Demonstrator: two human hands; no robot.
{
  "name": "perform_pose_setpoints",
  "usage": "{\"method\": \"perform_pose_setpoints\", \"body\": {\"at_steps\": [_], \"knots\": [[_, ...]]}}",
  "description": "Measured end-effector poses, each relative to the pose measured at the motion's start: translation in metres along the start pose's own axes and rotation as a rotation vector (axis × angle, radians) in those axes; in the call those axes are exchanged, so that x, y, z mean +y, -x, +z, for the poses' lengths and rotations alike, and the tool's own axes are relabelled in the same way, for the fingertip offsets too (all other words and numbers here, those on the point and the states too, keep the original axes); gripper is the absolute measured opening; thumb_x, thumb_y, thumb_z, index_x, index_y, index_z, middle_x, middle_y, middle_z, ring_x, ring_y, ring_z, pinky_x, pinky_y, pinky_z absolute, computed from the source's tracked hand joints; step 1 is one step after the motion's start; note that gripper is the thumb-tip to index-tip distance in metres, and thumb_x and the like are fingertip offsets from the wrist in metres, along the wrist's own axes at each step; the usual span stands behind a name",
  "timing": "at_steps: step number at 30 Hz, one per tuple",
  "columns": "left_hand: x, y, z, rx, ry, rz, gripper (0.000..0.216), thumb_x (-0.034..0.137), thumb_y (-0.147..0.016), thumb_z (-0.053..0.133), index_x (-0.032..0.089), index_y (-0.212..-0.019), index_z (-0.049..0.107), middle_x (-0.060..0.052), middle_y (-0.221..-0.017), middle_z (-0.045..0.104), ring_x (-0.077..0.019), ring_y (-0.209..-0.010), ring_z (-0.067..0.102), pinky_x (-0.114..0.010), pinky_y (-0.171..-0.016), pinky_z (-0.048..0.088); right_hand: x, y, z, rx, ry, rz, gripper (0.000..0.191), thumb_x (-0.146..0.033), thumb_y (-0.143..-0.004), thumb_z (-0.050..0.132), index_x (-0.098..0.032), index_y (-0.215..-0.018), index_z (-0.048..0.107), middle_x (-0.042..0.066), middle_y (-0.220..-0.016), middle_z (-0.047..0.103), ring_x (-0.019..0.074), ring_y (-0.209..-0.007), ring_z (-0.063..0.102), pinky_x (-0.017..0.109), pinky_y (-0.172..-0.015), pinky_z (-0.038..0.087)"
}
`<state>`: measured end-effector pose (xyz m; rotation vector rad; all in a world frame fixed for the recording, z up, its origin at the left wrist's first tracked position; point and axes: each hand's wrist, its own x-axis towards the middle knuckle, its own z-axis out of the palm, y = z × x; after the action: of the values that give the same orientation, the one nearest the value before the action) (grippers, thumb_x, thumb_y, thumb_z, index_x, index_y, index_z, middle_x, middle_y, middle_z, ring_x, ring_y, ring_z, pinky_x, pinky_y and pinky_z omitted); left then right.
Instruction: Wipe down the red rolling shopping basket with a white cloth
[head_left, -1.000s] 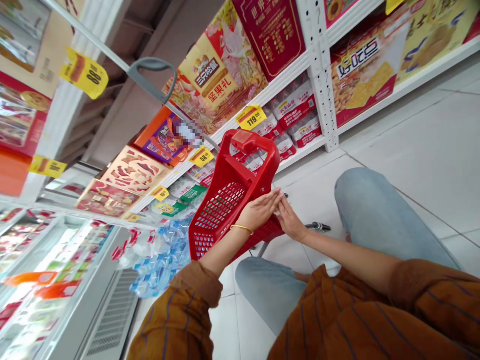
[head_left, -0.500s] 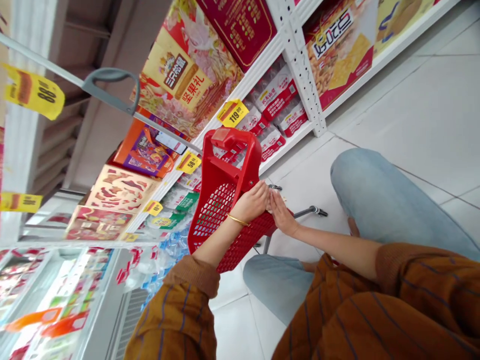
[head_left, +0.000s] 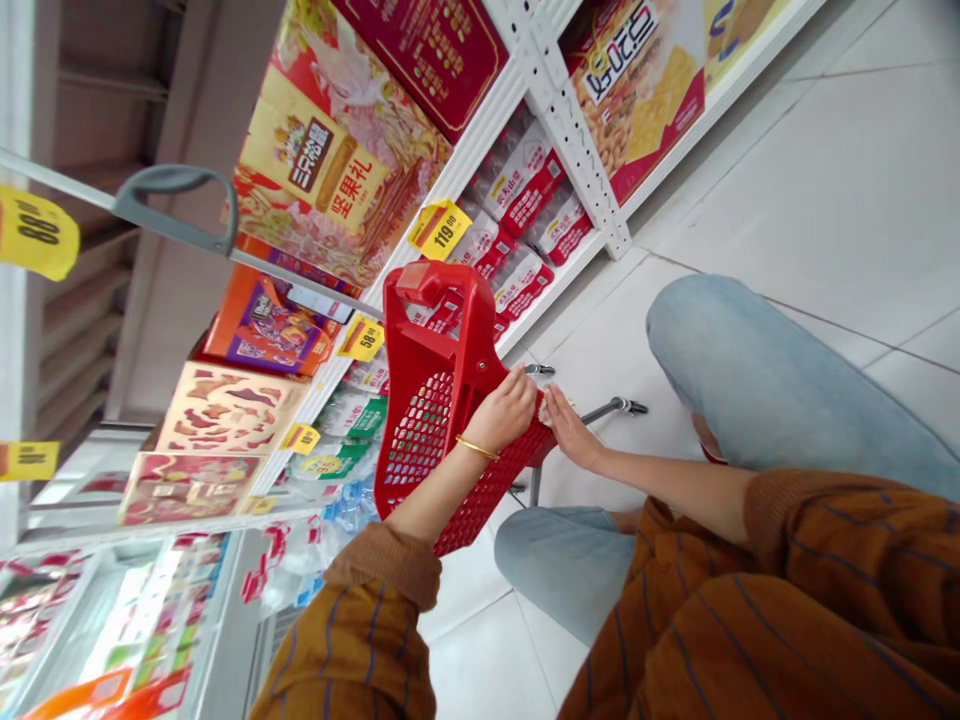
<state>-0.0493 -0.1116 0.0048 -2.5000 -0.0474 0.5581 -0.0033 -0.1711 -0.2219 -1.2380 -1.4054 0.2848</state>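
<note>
A red plastic shopping basket cart (head_left: pixel 480 500) with mesh sides and dark legs on casters stands tilted in view before my knees. My left hand (head_left: pixel 508 410), a gold bracelet at its wrist, is closed on the basket's edge with its fingers bent. Close beside it, my right hand (head_left: pixel 574 430) presses a small crumpled whitish cloth or tissue (head_left: pixel 547 408) against the basket's side. Most of that cloth is hidden under the fingers.
White shelving (head_left: pixel 555 110) holds boxed snacks (head_left: pixel 322 170) and shrink-wrapped bottles (head_left: pixel 521 185). Yellow price tags (head_left: pixel 440 229) hang along its edge. A phone (head_left: pixel 319 300) rests by an orange box. Pale floor tiles (head_left: pixel 825 200) lie beyond my jeans-clad knees (head_left: pixel 750 370).
My two hands, touching before, are now slightly apart, and more of the whitish cloth shows. The view has shifted a little, so the shelves sit further left.
</note>
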Motion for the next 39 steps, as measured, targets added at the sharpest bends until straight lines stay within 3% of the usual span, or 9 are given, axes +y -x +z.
{"method": "perform_pose_setpoints", "body": {"at_steps": [6,9,13,19,29,39], "knots": [[0.017,-0.015,0.032,-0.071,0.026,-0.015,0.040,0.014,-0.092,0.036,-0.002,-0.125,0.053,-0.021,-0.127,0.058,-0.0261,-0.124,0.051,-0.043,-0.110,0.034,-0.021,-0.017,-0.009,0.004,-0.099,0.059,0.068,-0.013,-0.095,0.026,-0.022,-0.148,-0.015,0.009,-0.158,-0.007,0.0238,-0.144,0.007,0.048,-0.115,0.026],[0.014,-0.017,0.039,-0.085,0.029,-0.014,0.040,0.010,-0.090,0.037,-0.005,-0.124,0.052,-0.025,-0.118,0.062,-0.0276,-0.115,0.057,-0.044,-0.104,0.038,-0.028,-0.020,-0.007,0.008,-0.121,0.096,0.069,-0.015,-0.095,0.028,-0.022,-0.148,-0.015,0.008,-0.158,-0.008,0.0249,-0.144,0.003,0.049,-0.115,0.026],[0.007,-0.012,0.040,-0.093,0.023,0.044,0.038,0.010,-0.090,0.038,-0.006,-0.120,0.055,-0.023,-0.107,0.066,-0.0286,-0.105,0.061,-0.044,-0.099,0.042,-0.031,-0.019,0.004,-0.003,-0.130,0.121,0.071,-0.013,-0.094,0.029,-0.022,-0.147,-0.017,0.008,-0.158,-0.010,0.0244,-0.144,0.001,0.048,-0.115,0.026],[0.001,0.000,0.048,-0.067,0.034,0.111,0.039,0.012,-0.091,0.037,-0.005,-0.122,0.053,-0.025,-0.116,0.063,-0.0282,-0.113,0.057,-0.045,-0.104,0.038,-0.033,-0.011,0.031,0.002,-0.035,0.186,0.073,-0.005,-0.090,0.025,-0.019,-0.146,-0.019,0.011,-0.157,-0.013,0.0255,-0.143,-0.003,0.048,-0.116,0.024],[0.001,0.003,0.052,-0.047,0.084,0.093,0.040,0.010,-0.090,0.036,-0.005,-0.121,0.054,-0.027,-0.120,0.060,-0.0299,-0.117,0.055,-0.047,-0.105,0.037,-0.008,0.022,0.055,0.009,-0.018,0.219,0.072,0.000,-0.089,0.022,-0.022,-0.147,-0.017,0.012,-0.157,-0.005,0.0220,-0.144,0.001,0.049,-0.114,0.024],[0.006,-0.001,0.042,-0.087,-0.079,0.093,0.041,0.013,-0.092,0.031,-0.006,-0.122,0.053,-0.026,-0.120,0.060,-0.0301,-0.114,0.057,-0.045,-0.103,0.037,0.015,0.049,0.065,0.017,-0.109,0.394,0.066,-0.007,-0.093,0.020,-0.021,-0.148,-0.012,0.014,-0.158,-0.002,0.0223,-0.144,-0.001,0.051,-0.114,0.023]]}}
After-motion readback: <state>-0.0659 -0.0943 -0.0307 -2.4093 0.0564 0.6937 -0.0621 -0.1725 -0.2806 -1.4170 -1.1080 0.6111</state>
